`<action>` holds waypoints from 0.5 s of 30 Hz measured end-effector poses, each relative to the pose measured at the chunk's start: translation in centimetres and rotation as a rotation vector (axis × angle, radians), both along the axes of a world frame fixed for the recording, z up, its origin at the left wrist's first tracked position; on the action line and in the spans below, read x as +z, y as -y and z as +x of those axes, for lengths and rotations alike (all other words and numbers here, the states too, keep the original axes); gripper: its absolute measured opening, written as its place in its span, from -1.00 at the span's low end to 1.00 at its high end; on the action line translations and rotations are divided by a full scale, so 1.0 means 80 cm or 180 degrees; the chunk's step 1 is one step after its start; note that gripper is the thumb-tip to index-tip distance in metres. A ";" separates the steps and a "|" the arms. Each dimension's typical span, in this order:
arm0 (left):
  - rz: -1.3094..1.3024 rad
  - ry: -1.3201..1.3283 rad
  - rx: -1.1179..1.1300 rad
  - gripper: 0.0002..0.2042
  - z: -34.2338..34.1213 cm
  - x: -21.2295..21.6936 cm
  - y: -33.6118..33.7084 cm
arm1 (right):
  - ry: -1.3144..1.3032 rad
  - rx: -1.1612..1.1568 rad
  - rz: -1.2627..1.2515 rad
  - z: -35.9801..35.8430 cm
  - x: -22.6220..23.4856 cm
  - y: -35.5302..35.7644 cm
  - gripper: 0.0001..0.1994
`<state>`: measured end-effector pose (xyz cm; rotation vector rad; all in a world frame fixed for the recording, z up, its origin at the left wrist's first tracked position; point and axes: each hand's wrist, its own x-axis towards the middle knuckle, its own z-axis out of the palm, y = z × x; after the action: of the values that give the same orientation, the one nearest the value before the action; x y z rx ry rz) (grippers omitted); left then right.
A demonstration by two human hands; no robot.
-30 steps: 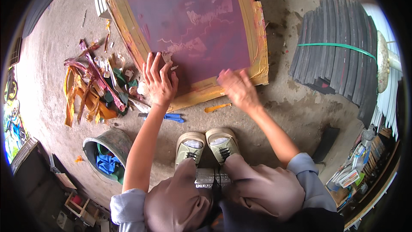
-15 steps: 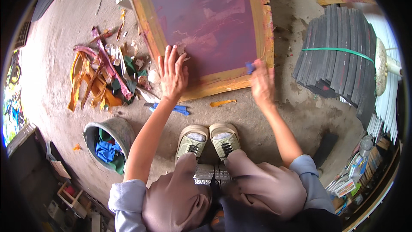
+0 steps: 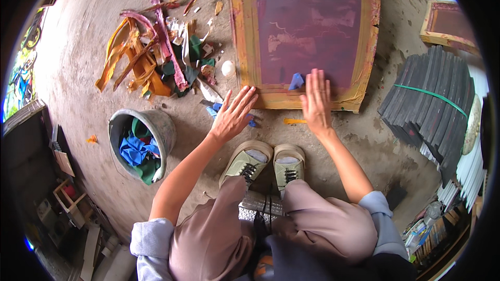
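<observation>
A purple screen [image 3: 307, 0] in a yellowed frame [image 3: 368, 36] lies beyond a pair of shoes [image 3: 288, 169], left hand [image 3: 233, 116] at its near-left corner, right hand [image 3: 317, 105] across its near edge beside a blue scrap [image 3: 296, 81]. Both grips are flat, seemingly empty; light, even palm pressure should steady it.

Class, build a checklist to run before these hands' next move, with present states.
1. Bare left hand, fingers spread: ok.
2. Right hand gripping the crumpled blue scrap: cannot tell; it shows beside the fingers.
3. Purple mesh and its yellow-brown rectangular frame fully in view: not ok; far edge cut off.
4. Grey round bucket empty: not ok; blue and green scraps inside.
5. Dark stacked strips bound: ok; green band across them.
</observation>
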<state>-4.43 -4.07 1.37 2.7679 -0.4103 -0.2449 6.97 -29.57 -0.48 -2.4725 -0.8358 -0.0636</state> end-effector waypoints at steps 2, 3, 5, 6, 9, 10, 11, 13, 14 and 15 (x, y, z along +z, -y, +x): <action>0.0058 -0.0010 0.0030 -0.29 -0.010 0.001 -0.007 | -0.0131 0.0110 -0.0054 -0.001 0.019 0.003 -0.34; 0.0042 -0.0008 0.0025 -0.30 -0.008 -0.001 -0.007 | -0.0138 0.0096 0.0017 0.001 0.017 0.002 -0.34; -0.0070 0.0035 0.0051 -0.30 -0.009 -0.002 -0.004 | -0.0159 0.0060 0.0172 0.003 0.012 -0.005 -0.33; -0.0136 0.0066 0.0041 -0.30 -0.005 -0.003 -0.001 | -0.0098 0.0226 -0.0030 0.000 0.006 -0.007 -0.33; -0.0141 0.0022 0.0037 -0.29 -0.005 -0.003 -0.004 | -0.0053 0.0703 -0.0438 -0.029 -0.012 -0.026 -0.32; -0.0144 0.0003 0.0037 -0.29 -0.005 -0.004 -0.003 | -0.0105 0.0851 -0.0477 -0.044 -0.014 -0.031 -0.31; -0.0131 0.0048 0.0063 -0.30 -0.004 -0.005 -0.002 | -0.0211 0.1023 -0.0587 -0.056 -0.022 -0.035 -0.33; -0.0158 0.0102 0.0102 -0.31 -0.005 -0.007 -0.005 | 0.0007 0.1435 -0.0792 -0.047 -0.022 -0.032 -0.34; -0.0174 0.0130 0.0121 -0.31 -0.005 -0.008 -0.006 | 0.0116 0.1641 -0.0897 -0.039 -0.023 -0.030 -0.34; -0.0371 0.0278 0.0188 -0.36 0.002 -0.010 -0.005 | 0.0781 0.1638 -0.1103 -0.018 -0.031 -0.020 -0.37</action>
<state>-4.28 -3.65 0.54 2.6778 -0.3520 -0.0830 5.54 -27.96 -2.92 -2.5022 -1.6888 -0.0407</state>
